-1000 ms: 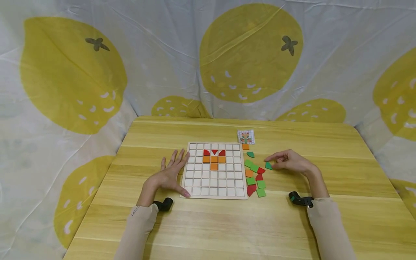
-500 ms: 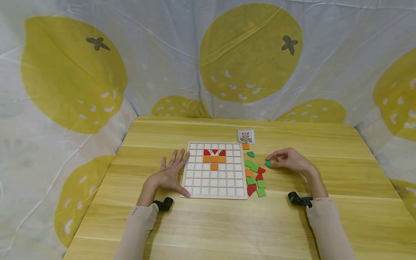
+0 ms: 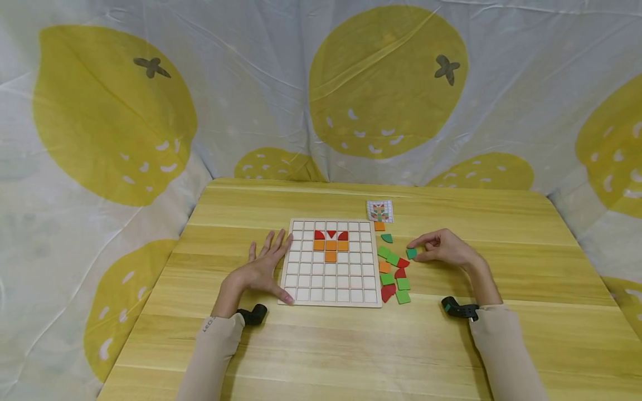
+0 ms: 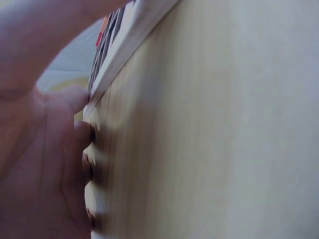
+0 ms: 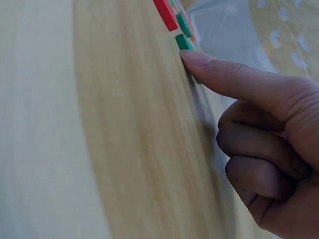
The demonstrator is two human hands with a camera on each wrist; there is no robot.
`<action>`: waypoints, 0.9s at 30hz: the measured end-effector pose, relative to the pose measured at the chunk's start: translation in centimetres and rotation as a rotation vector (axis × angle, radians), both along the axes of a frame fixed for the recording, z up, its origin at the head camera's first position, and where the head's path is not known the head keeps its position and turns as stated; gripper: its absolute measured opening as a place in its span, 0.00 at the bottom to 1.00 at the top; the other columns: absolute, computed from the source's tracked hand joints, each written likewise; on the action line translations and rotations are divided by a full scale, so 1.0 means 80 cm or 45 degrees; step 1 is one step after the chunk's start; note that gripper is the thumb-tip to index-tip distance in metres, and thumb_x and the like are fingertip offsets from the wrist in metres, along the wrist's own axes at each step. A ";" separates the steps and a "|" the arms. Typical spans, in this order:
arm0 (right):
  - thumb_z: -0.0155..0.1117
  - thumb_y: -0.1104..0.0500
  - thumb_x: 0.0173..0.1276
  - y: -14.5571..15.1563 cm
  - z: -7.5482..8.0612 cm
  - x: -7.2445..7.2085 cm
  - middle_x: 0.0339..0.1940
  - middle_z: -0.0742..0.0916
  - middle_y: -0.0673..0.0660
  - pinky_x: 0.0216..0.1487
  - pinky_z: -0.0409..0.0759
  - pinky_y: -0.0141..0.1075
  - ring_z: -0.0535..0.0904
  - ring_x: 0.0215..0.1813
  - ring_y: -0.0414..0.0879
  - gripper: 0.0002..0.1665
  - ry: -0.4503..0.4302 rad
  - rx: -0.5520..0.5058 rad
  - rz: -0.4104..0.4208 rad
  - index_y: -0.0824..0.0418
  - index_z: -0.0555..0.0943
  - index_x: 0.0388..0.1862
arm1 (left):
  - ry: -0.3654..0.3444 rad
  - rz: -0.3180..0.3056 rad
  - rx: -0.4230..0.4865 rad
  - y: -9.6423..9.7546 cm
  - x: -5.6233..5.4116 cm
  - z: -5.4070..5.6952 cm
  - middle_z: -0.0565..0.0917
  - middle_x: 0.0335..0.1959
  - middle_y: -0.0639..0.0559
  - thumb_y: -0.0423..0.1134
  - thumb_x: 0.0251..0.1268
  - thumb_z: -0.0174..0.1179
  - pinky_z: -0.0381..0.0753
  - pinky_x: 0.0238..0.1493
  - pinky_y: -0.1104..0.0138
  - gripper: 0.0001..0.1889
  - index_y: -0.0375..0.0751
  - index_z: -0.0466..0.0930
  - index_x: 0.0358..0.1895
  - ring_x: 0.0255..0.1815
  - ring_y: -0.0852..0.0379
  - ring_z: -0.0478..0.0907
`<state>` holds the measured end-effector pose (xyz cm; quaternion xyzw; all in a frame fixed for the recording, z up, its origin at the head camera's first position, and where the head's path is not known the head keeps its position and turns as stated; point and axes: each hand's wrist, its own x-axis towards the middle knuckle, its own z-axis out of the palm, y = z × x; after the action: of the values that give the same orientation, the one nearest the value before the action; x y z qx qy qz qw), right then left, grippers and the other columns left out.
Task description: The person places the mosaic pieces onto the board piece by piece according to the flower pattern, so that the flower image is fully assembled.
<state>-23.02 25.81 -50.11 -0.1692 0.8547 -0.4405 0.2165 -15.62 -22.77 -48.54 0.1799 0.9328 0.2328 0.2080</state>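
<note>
Left hand [image 3: 261, 271]: I see it spread, touching the board [image 3: 329, 282]
Right hand [image 3: 448, 247]: it pinches one dark green piece [image 3: 411, 254]

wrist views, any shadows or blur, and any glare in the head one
Left wrist: soft shadows on the wooden tabletop beside the left hand, wood grain blurred; right wrist: the curled fingers of the right hand look dim; head: no harsh glare, only a faint pale sheen on the near tabletop.
</note>
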 end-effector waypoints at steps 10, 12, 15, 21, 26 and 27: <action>0.77 0.59 0.65 -0.006 -0.001 -0.003 0.15 0.67 0.46 0.28 0.61 0.30 0.59 0.21 0.37 0.19 -0.033 -0.004 -0.025 0.67 0.88 0.52 | -0.006 0.000 -0.006 0.000 0.001 0.000 0.24 0.86 0.39 0.61 0.35 0.85 0.18 0.75 0.28 0.81 0.44 0.29 0.85 0.85 0.34 0.17; 0.76 0.59 0.65 -0.009 0.000 -0.002 0.15 0.67 0.46 0.27 0.61 0.30 0.58 0.21 0.37 0.18 -0.026 -0.003 -0.042 0.66 0.88 0.51 | -0.004 0.000 -0.007 0.000 0.001 0.000 0.24 0.86 0.39 0.61 0.35 0.85 0.18 0.75 0.28 0.81 0.44 0.29 0.85 0.85 0.34 0.17; 0.76 0.59 0.66 -0.015 0.001 -0.002 0.15 0.64 0.46 0.26 0.59 0.31 0.56 0.21 0.37 0.17 0.003 -0.028 -0.065 0.67 0.88 0.51 | -0.004 -0.002 -0.010 0.000 0.001 0.001 0.25 0.86 0.39 0.61 0.35 0.85 0.18 0.75 0.28 0.81 0.44 0.30 0.85 0.85 0.34 0.17; 0.76 0.59 0.67 -0.057 0.011 0.006 0.15 0.61 0.45 0.25 0.57 0.31 0.53 0.21 0.37 0.17 0.036 -0.097 -0.061 0.67 0.88 0.51 | -0.005 0.001 -0.014 0.000 0.001 0.002 0.25 0.86 0.39 0.61 0.34 0.85 0.19 0.75 0.28 0.81 0.43 0.30 0.85 0.85 0.34 0.18; 0.77 0.60 0.65 -0.114 0.018 0.014 0.15 0.59 0.46 0.25 0.57 0.31 0.53 0.20 0.39 0.16 0.017 -0.142 0.004 0.65 0.89 0.49 | -0.007 0.000 -0.006 0.000 0.000 0.001 0.25 0.86 0.38 0.61 0.35 0.85 0.19 0.75 0.28 0.81 0.43 0.30 0.85 0.85 0.34 0.18; 0.77 0.60 0.64 -0.125 0.018 0.015 0.15 0.59 0.46 0.25 0.56 0.31 0.53 0.21 0.39 0.15 0.017 -0.147 0.014 0.64 0.90 0.48 | -0.008 -0.001 -0.003 0.000 0.000 0.001 0.25 0.86 0.38 0.61 0.35 0.85 0.19 0.75 0.28 0.81 0.43 0.30 0.85 0.85 0.34 0.18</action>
<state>-21.85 15.82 -48.69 -0.1892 0.8282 -0.4869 0.2031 -15.65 -22.77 -48.45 0.1792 0.9324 0.2322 0.2111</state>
